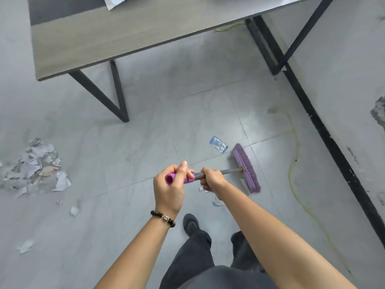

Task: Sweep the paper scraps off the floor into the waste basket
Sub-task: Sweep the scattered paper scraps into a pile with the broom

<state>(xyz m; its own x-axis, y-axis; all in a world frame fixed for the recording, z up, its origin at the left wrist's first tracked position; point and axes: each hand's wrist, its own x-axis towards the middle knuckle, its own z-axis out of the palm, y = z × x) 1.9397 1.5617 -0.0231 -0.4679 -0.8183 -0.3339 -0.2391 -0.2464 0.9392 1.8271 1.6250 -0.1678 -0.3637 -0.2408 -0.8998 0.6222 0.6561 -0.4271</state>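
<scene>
The person holds a purple push broom (245,167) with both hands: the left hand (169,184) is wrapped around the purple grip at the top end of the handle, thumb up, and the right hand (212,179) is clenched on the grey shaft just beyond it. The broom head rests on the grey tiled floor (135,142) ahead and to the right of the hands, and a blue wrapper (218,144) lies just beside its far end. The main heap of paper scraps (35,165) lies well apart from the broom, far to the left of the hands, with its left part cut off by the picture's edge. Smaller loose scraps (74,210) are scattered between that heap and the person, and a few more lie under the right forearm, partly hidden by it. A white scrap seems to sit against the near end of the bristles, though it is hard to make out. No waste basket shows in the view. A grey table (104,42) on black legs stands ahead, a yellow cable (295,163) runs along the floor to the right of the broom, and a black baseboard (325,132) edges the wall. A beaded bracelet (163,218) circles the left wrist, and a dark shoe (190,224) shows below the hands.
</scene>
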